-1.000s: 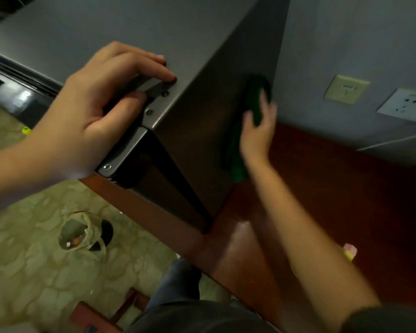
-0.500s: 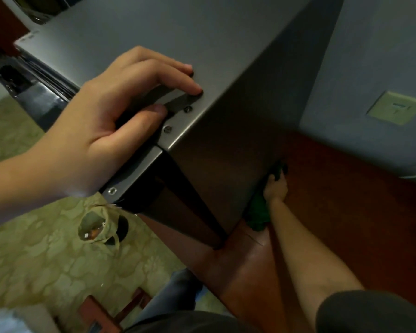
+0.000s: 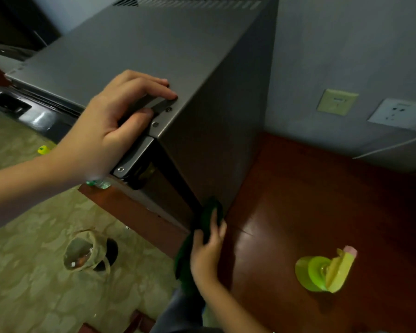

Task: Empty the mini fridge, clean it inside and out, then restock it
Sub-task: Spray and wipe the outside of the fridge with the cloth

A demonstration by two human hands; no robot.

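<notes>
The grey mini fridge (image 3: 142, 44) stands on a red-brown wooden table (image 3: 310, 200), seen from above its right front corner. My left hand (image 3: 101, 138) grips the top front corner, fingers curled over the metal hinge plate and thumb beneath it. My right hand (image 3: 207, 251) presses a dark green cloth (image 3: 208, 212) with straight fingers against the bottom front edge of the fridge's right side. Part of the cloth hangs below the hand. The fridge's inside is hidden.
A yellow-green plastic object (image 3: 322, 272) lies on the table to the right of the fridge. Two wall sockets (image 3: 338, 102) (image 3: 401, 112) sit behind it. On the patterned floor at the left stands an open bag (image 3: 82, 253).
My right hand has drawn the cloth from high on the fridge's side down to the bottom, then forward to the front corner. The left hand keeps its grip on the top corner.
</notes>
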